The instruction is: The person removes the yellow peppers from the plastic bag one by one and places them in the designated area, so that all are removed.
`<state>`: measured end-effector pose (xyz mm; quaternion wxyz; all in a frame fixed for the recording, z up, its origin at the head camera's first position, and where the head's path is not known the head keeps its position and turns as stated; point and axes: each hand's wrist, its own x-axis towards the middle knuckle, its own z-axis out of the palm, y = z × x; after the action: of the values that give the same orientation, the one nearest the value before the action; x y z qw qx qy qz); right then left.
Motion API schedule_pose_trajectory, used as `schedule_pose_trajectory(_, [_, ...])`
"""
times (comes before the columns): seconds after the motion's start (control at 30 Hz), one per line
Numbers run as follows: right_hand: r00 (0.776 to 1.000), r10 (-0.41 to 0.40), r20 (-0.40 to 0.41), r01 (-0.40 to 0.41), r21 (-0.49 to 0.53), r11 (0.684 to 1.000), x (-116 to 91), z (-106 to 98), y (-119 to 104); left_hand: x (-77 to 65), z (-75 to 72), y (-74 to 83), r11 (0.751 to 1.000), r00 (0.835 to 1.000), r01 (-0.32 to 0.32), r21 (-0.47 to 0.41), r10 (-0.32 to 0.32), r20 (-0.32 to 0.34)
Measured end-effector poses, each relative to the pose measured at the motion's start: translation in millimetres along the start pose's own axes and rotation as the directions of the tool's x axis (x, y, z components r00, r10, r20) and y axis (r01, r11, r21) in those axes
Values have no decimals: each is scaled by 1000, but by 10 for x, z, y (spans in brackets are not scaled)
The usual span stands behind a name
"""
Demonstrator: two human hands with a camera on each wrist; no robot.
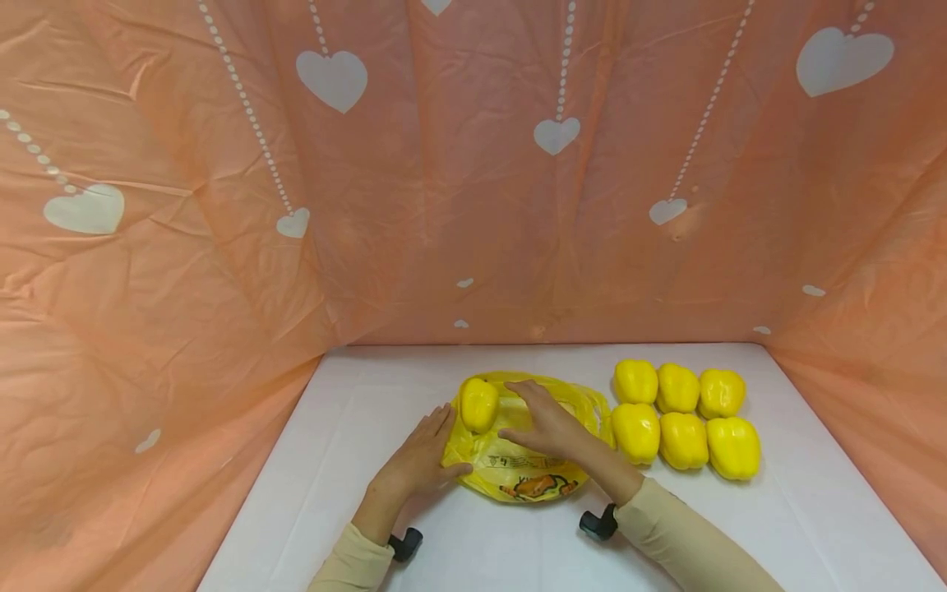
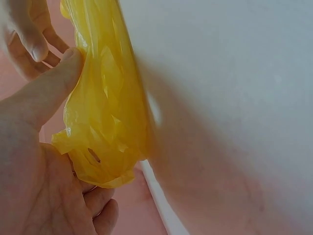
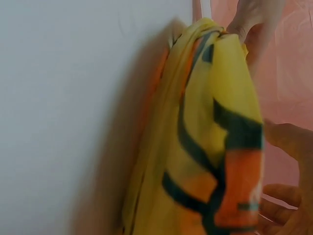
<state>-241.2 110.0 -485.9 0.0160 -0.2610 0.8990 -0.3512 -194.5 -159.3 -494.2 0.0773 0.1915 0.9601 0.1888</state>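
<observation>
A thin yellow plastic bag (image 1: 484, 475) with orange and dark print lies spread on the table in the head view. One yellow bell pepper (image 1: 479, 406) rests at its left end. My left hand (image 1: 418, 454) lies against the bag's left edge, fingers extended and thumb apart; in the left wrist view its thumb touches the crumpled yellow plastic (image 2: 105, 112). Over the middle of the bag, just right of the pepper, my right hand (image 1: 551, 423) hovers with fingers spread and nothing held. The printed side of the bag (image 3: 210, 147) fills much of the right wrist view.
Several more yellow bell peppers (image 1: 683, 441) stand in two rows right of the bag, close to its edge. White cloth covers the table (image 1: 311, 460). An orange curtain with hearts (image 1: 518, 247) encloses the back and sides.
</observation>
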Motion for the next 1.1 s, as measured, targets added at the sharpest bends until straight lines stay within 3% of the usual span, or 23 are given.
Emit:
schedule_pose_trajectory(0.27, [1000, -27, 6, 27, 24, 999, 85, 54, -53, -11, -10, 24, 1000, 1000, 8, 10, -8, 5])
schedule_pose_trajectory(0.6, [997, 60, 39, -60, 5, 998, 180, 146, -70, -18, -6, 30, 1000, 1000, -9, 6, 9, -2])
schedule_pose_trajectory(1.1, [997, 58, 46, -59, 10, 998, 269, 220, -73, -21, -4, 42, 1000, 1000, -7, 20, 6, 1])
